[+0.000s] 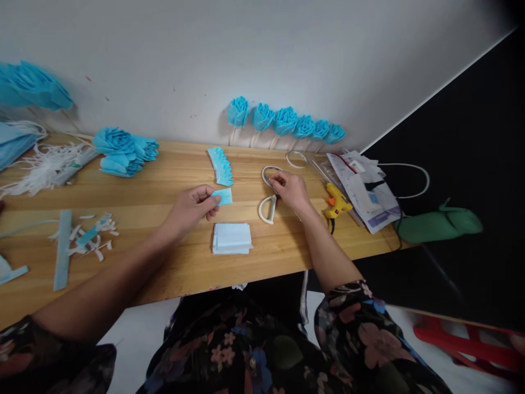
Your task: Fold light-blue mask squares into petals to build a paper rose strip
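My left hand (192,209) is closed in a pinch on a small light-blue paper piece (222,196), held just above the wooden table (164,262). My right hand (290,189) rests curled over a pair of white-handled scissors (267,209), its fingers around the upper handle loop; whether it grips them firmly I cannot tell. A stack of light-blue paper rectangles (232,238) lies near the front edge between my hands. A pleated blue strip (220,166) lies behind my left hand's paper.
A row of blue paper roses (285,120) leans on the wall. More blue flowers (123,150) lie at the left. A yellow glue gun (337,200), papers (365,191) and a green bag (438,224) are right. Paper scraps (88,235) lie front left.
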`<action>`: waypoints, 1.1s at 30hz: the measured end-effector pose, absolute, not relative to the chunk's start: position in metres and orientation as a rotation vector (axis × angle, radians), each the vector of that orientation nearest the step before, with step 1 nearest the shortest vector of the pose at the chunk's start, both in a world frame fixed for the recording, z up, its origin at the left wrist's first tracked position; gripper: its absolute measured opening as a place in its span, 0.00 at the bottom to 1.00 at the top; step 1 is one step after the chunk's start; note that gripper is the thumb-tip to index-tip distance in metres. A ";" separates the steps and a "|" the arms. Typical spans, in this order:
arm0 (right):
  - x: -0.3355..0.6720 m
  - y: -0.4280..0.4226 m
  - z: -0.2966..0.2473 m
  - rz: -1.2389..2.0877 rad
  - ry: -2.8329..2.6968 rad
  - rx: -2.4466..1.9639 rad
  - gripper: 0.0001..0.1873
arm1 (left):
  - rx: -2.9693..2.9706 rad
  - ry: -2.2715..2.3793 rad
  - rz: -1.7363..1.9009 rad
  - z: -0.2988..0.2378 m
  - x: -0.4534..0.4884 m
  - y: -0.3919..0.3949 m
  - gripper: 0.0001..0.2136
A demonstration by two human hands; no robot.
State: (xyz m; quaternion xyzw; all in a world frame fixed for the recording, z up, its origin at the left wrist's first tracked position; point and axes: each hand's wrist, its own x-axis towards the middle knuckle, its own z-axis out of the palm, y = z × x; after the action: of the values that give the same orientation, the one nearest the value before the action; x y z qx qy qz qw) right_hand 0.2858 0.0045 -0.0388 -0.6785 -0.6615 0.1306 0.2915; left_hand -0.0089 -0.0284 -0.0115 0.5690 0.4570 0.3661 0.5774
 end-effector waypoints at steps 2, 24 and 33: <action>0.285 0.005 -0.041 0.337 -1.750 -1.805 0.10 | 1.340 1.069 0.851 -0.011 -0.009 -0.028 0.12; 0.202 -0.032 0.015 0.168 -2.040 -0.952 0.07 | 1.038 0.997 0.823 -0.012 -0.006 -0.028 0.09; 0.193 -0.024 -0.015 -0.093 -2.165 -0.779 0.07 | 1.045 0.939 0.797 -0.015 -0.007 -0.027 0.09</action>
State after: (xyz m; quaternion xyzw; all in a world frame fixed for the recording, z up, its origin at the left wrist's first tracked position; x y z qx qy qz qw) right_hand 0.1934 -0.0242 -0.0151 -0.3091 -0.8588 -0.0368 0.4070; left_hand -0.0066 -0.0272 -0.0150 0.4674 0.4202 0.3565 0.6913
